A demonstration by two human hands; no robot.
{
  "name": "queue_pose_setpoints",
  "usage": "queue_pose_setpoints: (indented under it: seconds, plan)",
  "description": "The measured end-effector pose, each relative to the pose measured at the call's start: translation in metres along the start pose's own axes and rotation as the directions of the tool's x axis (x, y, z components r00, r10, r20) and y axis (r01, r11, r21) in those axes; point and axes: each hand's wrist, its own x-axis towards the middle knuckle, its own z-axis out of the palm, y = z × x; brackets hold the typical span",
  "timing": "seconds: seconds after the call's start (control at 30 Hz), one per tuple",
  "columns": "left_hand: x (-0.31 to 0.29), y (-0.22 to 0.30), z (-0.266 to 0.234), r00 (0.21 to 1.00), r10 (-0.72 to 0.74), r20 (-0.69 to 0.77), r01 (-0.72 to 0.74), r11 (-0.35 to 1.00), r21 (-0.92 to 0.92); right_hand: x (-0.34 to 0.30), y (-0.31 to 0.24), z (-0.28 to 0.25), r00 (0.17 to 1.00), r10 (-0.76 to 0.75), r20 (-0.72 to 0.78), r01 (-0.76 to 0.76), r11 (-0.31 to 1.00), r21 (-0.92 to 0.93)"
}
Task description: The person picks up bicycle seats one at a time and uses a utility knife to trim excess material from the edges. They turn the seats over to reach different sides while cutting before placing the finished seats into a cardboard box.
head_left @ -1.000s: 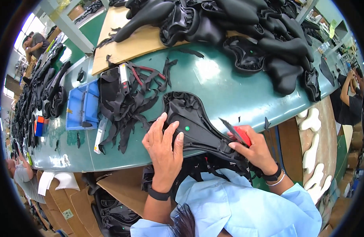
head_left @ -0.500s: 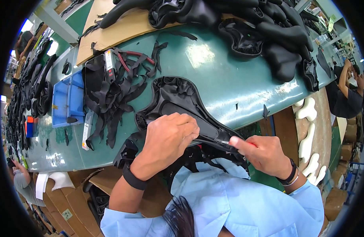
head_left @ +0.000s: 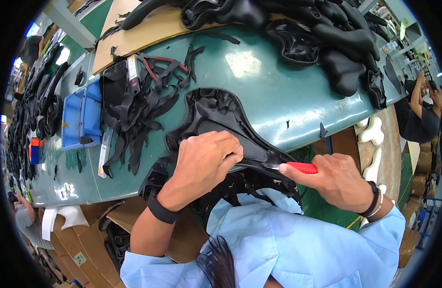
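Note:
A black bicycle saddle (head_left: 223,111) lies with its underside up at the table's near edge, its narrow nose pointing right toward me. Gathered black covering folds over its rim. My left hand (head_left: 206,158) is closed at the saddle's near side, fingertips pinched on the edge; the exact bit of material between them is hidden. My right hand (head_left: 334,180) is wrapped round a red-handled knife (head_left: 301,167), thumb along the handle. Its short metal tip is at the saddle's nose; whether it touches cannot be made out.
Black offcut strips (head_left: 139,110) lie left of the saddle, beside a blue bin (head_left: 82,117) and a snap-off cutter (head_left: 132,72). Many black saddles (head_left: 293,43) are piled at the back. White saddle-shaped pads (head_left: 372,132) stand at right. A co-worker (head_left: 420,108) is at far right.
My right hand has shifted right and turned, so more of the red handle shows. The saddle has tilted slightly, while my left hand keeps nearly the same place on its edge.

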Motion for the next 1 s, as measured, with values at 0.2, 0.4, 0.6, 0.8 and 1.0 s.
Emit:
queue_pose_setpoints:
  seconds: [0.2,0.4,0.6,0.8,1.0]
  plan:
    - [0.017,0.03,0.027,0.954,-0.223,-0.201,0.204,0.973,-0.111,-0.013,0.045,0.012,0.959,0.17,-0.227,-0.076,0.925,0.371]
    - [0.059,-0.002,0.013,0.974,-0.012,0.227,0.036,0.994,-0.099,-0.008,-0.009,0.049,0.827,0.56,0.047,-0.075,0.026,0.997]
    - [0.068,-0.004,0.016,0.943,-0.268,0.196,0.327,0.854,-0.405,0.021,-0.032,0.05,0.864,0.437,0.251,-0.2,-0.159,0.967]
    - [0.075,-0.006,0.018,0.926,-0.33,0.185,0.353,0.577,-0.737,0.038,-0.057,0.053,0.851,0.517,0.097,-0.234,0.207,0.95]
    - [0.072,-0.014,0.003,0.899,-0.323,-0.297,0.085,0.793,-0.603,0.034,-0.068,0.062,0.817,0.564,0.12,-0.131,-0.022,0.991]
